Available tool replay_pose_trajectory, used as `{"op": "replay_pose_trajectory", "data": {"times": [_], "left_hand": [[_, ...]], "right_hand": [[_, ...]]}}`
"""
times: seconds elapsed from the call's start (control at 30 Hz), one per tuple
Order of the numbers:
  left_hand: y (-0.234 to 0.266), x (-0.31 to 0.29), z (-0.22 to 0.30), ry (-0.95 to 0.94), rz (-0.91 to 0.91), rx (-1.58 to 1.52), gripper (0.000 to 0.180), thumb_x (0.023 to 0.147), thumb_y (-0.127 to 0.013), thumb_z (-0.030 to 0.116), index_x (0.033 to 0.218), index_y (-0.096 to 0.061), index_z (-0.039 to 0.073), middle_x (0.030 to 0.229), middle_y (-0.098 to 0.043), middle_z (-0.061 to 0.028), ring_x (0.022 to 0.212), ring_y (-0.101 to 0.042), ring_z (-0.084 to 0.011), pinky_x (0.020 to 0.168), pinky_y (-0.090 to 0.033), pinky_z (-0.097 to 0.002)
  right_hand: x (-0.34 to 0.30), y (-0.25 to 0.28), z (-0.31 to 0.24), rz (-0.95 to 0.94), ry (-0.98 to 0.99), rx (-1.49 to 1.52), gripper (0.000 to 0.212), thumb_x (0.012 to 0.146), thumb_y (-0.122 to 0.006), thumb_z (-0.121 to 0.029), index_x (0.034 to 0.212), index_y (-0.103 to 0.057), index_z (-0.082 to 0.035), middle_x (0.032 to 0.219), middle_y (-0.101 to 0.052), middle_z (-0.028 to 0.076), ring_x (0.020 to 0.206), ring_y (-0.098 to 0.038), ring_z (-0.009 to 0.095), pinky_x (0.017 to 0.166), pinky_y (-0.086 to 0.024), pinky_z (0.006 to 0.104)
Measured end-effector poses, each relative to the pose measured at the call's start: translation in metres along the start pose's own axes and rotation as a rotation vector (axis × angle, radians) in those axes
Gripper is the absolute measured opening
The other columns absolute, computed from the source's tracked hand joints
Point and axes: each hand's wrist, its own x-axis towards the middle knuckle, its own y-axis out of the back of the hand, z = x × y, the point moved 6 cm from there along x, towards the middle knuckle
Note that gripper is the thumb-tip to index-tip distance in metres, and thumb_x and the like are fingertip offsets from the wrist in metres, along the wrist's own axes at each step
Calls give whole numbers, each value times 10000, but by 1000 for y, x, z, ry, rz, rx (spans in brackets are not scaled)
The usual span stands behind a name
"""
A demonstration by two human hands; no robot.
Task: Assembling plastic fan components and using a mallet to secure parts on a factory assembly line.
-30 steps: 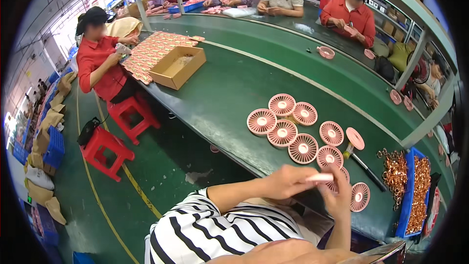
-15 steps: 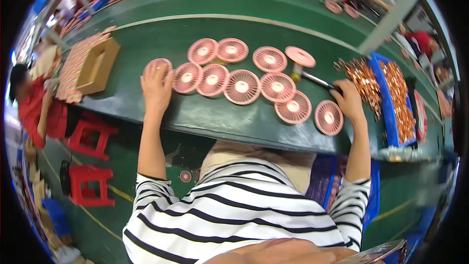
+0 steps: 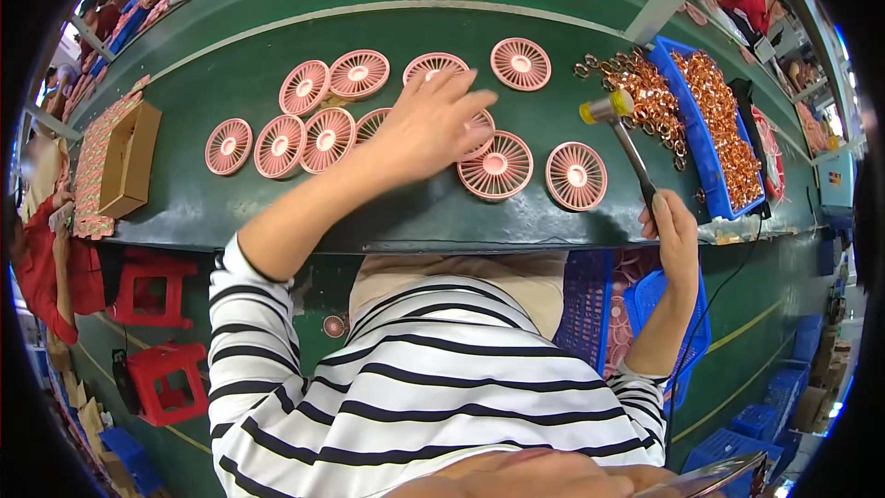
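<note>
My right hand (image 3: 675, 226) is closed around the black grip of a mallet (image 3: 636, 148). Its yellowish head (image 3: 607, 108) is raised above the table, beside loose copper-coloured rings. My left hand (image 3: 433, 120) reaches over a cluster of pink fan grilles, fingers stretched out, partly covering several of them. I cannot tell whether its fingertips touch the pink fan grille (image 3: 477, 140) beneath. Another grille (image 3: 495, 166) lies just in front of that one, overlapping it. Nearer my right hand lies a separate grille (image 3: 576, 176). One more grille (image 3: 521, 65) lies farther back.
Loose copper rings (image 3: 641, 83) lie by a blue tray (image 3: 687, 120) full of more. An open cardboard box (image 3: 132, 161) stands at the table's left end. A blue basket (image 3: 585, 304) and red stools (image 3: 166, 383) are below the table. A person in red (image 3: 69, 267) sits at left.
My left hand has left the leftmost grille and crossed rightward over the cluster. My right hand has lifted the mallet, which was lying lower among the grilles. The whole view has shifted.
</note>
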Motion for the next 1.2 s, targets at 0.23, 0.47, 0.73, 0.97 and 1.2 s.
{"op": "replay_pose_trajectory", "data": {"times": [0.23,0.47,0.73,0.97,1.2], "left_hand": [[-68,76,-63,-16,-383,209,528,930,-453,517,1438,-360,405,1583,-192,-10,1433,-203,-375,1095,-154,-686],[-53,84,-115,-21,-192,574,464,946,-471,468,1389,-461,330,1539,-302,-30,1414,-257,-330,1099,-191,-629],[-63,37,75,-228,-89,-227,760,811,-680,477,1353,-446,-3,1432,-368,-285,1363,-313,-427,1125,-244,-506],[-97,61,97,-115,-172,-411,992,665,-833,315,1439,-279,35,1297,-504,-232,1214,-476,-378,1043,-386,-432],[-106,63,91,19,-215,-498,1159,584,-876,334,1487,-198,77,1280,-506,-181,1203,-494,-353,1024,-409,-417]], "right_hand": [[-53,4,34,125,-150,252,241,1013,-475,-216,981,-606,-16,739,-575,-14,602,-487,39,544,-386,187],[-70,-2,45,109,-231,319,186,971,-561,-175,1041,-592,-7,801,-596,9,669,-550,73,613,-453,207],[-81,-11,36,54,-308,121,202,969,-555,-186,1021,-600,4,740,-612,30,605,-560,81,553,-458,227],[-90,7,-20,323,-12,97,198,964,-539,-111,1116,-594,3,732,-565,1,585,-475,29,512,-370,186],[-77,-14,6,90,-141,-394,344,924,-573,-91,1264,-557,-39,1071,-651,240,942,-658,376,799,-511,373]]}}
